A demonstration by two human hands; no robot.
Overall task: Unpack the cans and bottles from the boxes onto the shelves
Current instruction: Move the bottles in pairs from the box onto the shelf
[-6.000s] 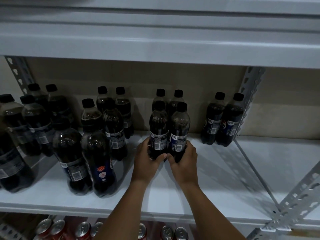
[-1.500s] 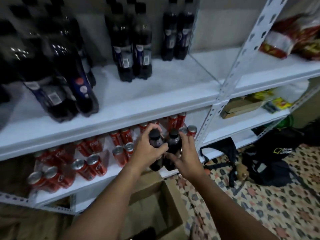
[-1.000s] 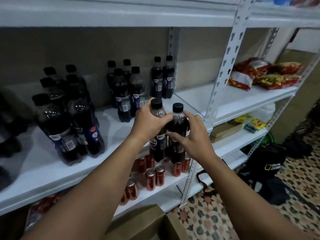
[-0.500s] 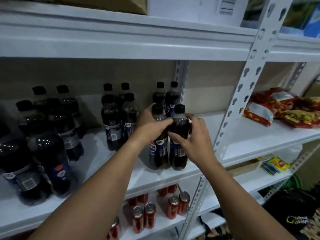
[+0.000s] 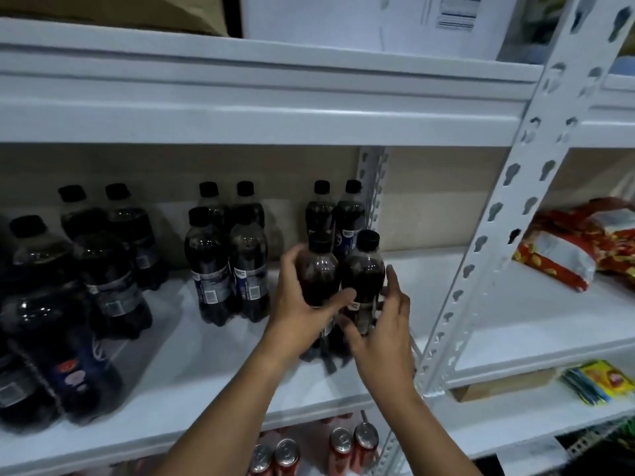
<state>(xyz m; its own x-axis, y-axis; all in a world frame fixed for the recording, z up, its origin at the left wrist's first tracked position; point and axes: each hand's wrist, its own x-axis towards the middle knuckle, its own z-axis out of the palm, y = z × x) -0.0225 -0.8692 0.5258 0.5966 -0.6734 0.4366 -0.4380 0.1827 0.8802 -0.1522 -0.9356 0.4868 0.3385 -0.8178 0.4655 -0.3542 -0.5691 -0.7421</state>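
Two dark cola bottles, side by side, have come in over the white middle shelf (image 5: 178,379) since half a second ago, when they hung at its front lip; they now stand or hover just in front of the rear pair of bottles (image 5: 338,214) beside the rack upright (image 5: 372,187). Whether their bases touch the shelf cannot be told: the hands and blur hide them.

The left hand (image 5: 302,304) grips the left bottle (image 5: 318,266), fingers curled round its far side and thumb across the front. The right hand (image 5: 381,334) has slid from the shoulder to the lower body of the right bottle (image 5: 364,273); its thumb lies on the label, while its fingers stand nearly straight along the far side, so it looks like a steadying hold more than a full clasp.

Judgement: the placing step is nearly done. The pair needs only to be set down and let go, forming a second row on this side. Other bottle groups (image 5: 226,255) stand to the left; red cans (image 5: 340,444) fill the shelf below. The box is out of view, so the remaining stock cannot be assessed.
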